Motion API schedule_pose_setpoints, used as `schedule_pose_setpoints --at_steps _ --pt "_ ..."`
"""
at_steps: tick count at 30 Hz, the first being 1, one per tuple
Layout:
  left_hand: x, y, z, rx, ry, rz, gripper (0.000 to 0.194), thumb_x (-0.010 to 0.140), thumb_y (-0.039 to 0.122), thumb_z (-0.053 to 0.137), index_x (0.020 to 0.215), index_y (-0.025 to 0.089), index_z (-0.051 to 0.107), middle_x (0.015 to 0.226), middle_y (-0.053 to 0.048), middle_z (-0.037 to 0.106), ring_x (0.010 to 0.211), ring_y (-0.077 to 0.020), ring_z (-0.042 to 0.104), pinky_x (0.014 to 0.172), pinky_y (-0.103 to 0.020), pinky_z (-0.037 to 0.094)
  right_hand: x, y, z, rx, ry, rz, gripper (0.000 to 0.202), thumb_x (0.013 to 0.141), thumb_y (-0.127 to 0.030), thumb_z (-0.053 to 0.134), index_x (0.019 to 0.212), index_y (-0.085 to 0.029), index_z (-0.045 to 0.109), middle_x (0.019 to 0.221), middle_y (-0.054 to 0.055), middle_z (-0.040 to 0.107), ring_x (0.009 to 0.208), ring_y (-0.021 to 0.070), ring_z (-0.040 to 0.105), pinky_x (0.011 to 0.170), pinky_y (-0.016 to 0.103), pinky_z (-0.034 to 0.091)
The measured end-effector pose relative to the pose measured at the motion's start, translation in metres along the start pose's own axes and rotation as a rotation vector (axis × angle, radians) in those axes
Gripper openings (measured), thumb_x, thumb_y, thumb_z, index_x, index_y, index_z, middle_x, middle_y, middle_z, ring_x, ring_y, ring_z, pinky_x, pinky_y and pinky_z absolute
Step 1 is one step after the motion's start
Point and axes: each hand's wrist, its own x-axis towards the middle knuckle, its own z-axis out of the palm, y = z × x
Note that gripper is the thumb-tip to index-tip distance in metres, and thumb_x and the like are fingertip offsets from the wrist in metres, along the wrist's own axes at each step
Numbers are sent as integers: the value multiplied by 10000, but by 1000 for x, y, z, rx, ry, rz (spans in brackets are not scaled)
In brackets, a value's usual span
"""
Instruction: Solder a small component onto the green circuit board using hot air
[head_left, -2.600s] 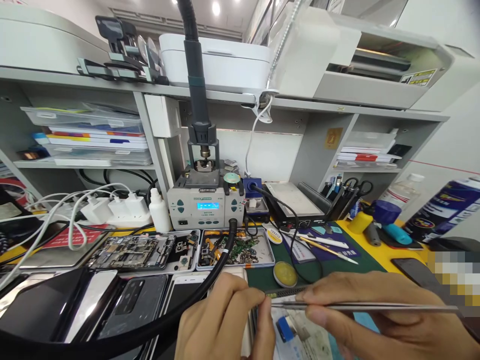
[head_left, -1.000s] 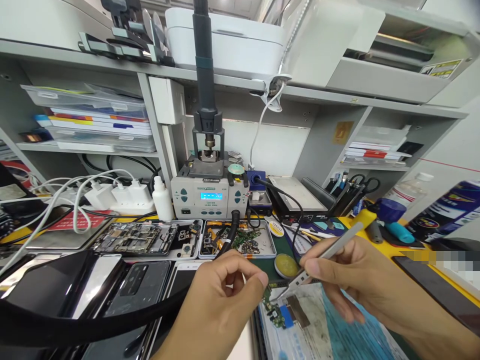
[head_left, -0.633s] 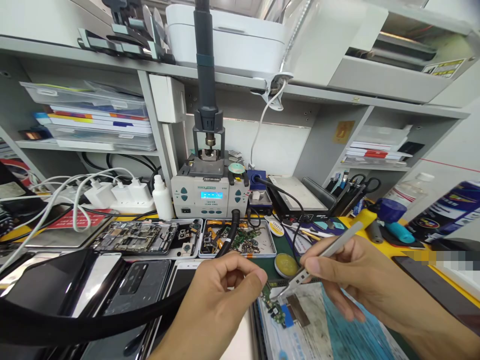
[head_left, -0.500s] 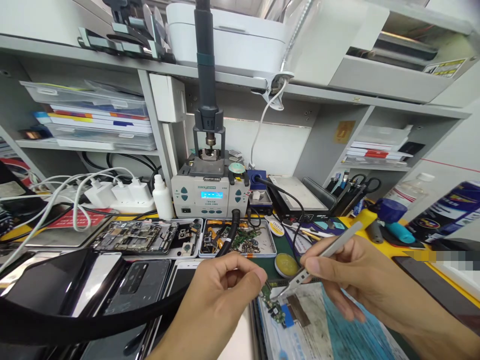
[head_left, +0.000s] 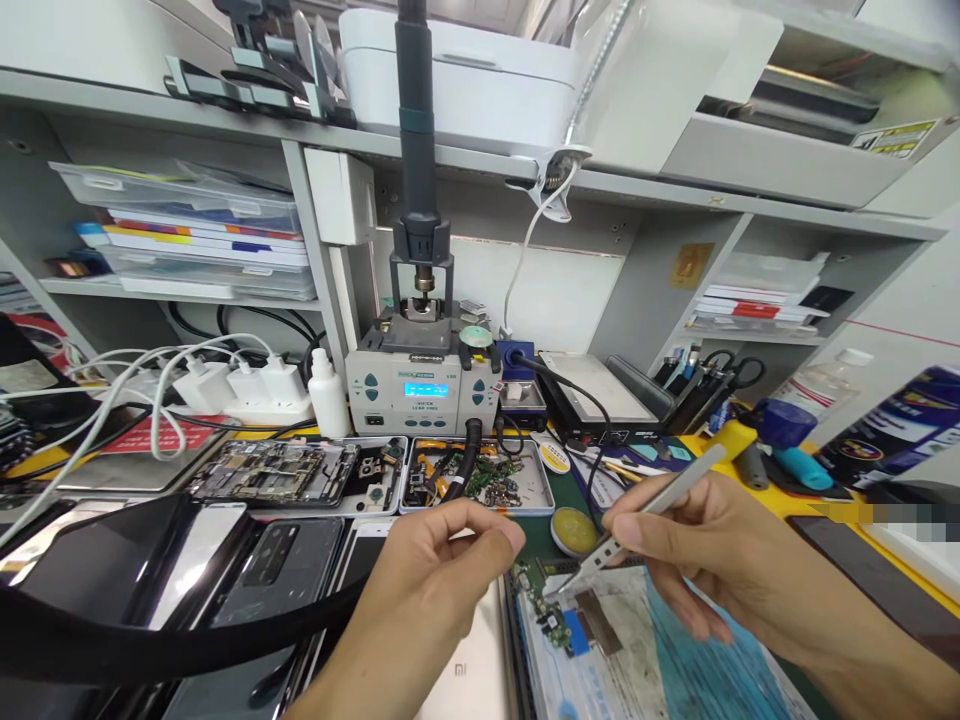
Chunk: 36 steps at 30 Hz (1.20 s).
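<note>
My right hand [head_left: 675, 530] holds metal tweezers [head_left: 652, 510], pinched between thumb and fingers. Their tips reach down to a small green circuit board [head_left: 544, 600] with a blue piece [head_left: 576, 632] and a brown flex part [head_left: 600, 622] beside it. The board lies on a worn white and blue mat [head_left: 660, 660]. Just left of and above the board is my left hand [head_left: 457, 560], thumb and forefinger pressed together; whatever may be between them is too small to make out.
A hot air station [head_left: 420, 395] stands at the back centre, its black hose crossing on the left. Trays of parts [head_left: 536, 485], phones [head_left: 277, 590], a round yellow tin [head_left: 574, 530] and a black soldering cable [head_left: 592, 400] surround the hands.
My left hand has moved slightly left, away from the board, uncovering more of its upper end. My right hand and the tweezers have hardly moved.
</note>
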Motion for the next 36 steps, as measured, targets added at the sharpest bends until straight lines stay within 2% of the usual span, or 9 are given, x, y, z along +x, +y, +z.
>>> schedule_pose_setpoints --at_steps 9,12,15,17,22,25,28,31,36 --pt "6 0 -3 49 20 20 355 794 532 722 767 192 621 502 112 266 481 -69 139 456 -250 86 0 3 -7 -14 39 -37 326 751 -464 861 769 -157 754 349 -10 583 277 85 463 283 148 319" --pt "6 -1 -8 248 58 158 353 849 541 656 820 189 638 550 91 340 514 -84 233 480 -232 183 -2 -6 -18 -5 130 -83 368 722 -492 873 797 -148 765 341 -11 570 271 75 425 285 153 318" --pt "11 0 -9 647 148 365 366 941 526 511 863 194 644 625 53 437 583 -119 370 549 -246 300 -4 -18 -32 -22 234 -144 383 676 -475 904 790 -132 776 348 -6 566 304 73 416 295 154 323" --pt "17 2 -5 888 179 443 354 972 474 461 845 198 643 658 30 503 614 -141 445 582 -268 347 -6 -25 -40 -34 289 -190 379 643 -442 925 782 -120 780 365 0 575 341 87 443 306 161 334" --pt "48 12 20 1182 142 510 234 959 294 524 793 182 646 842 -33 671 761 -181 604 703 -323 441 -9 -30 -48 -28 292 -271 388 663 -455 903 760 -102 776 377 5 577 363 100 459 322 180 328" --pt "68 14 33 1332 130 504 220 972 339 592 876 154 662 896 -27 684 842 -177 650 805 -370 526 -13 -32 -49 -11 270 -294 386 657 -448 902 767 -99 779 381 1 583 356 94 457 324 179 323" --pt "80 13 43 1439 134 497 236 971 376 617 1002 149 671 1010 -47 699 938 -191 675 866 -408 559 -18 -35 -48 -1 245 -313 378 652 -439 901 748 -96 776 375 3 583 347 89 449 322 177 321" --pt "80 11 50 1496 135 503 229 970 365 622 1038 152 671 1037 -52 700 947 -194 681 862 -406 568 -24 -37 -48 6 222 -326 373 677 -437 888 758 -90 781 376 7 590 336 79 426 320 175 322" --pt "63 12 54 1476 175 559 194 969 334 614 948 147 658 979 -36 682 877 -175 658 820 -380 554 -31 -36 -48 38 202 -332 337 683 -399 896 774 -95 780 375 4 592 339 85 440 316 172 339"
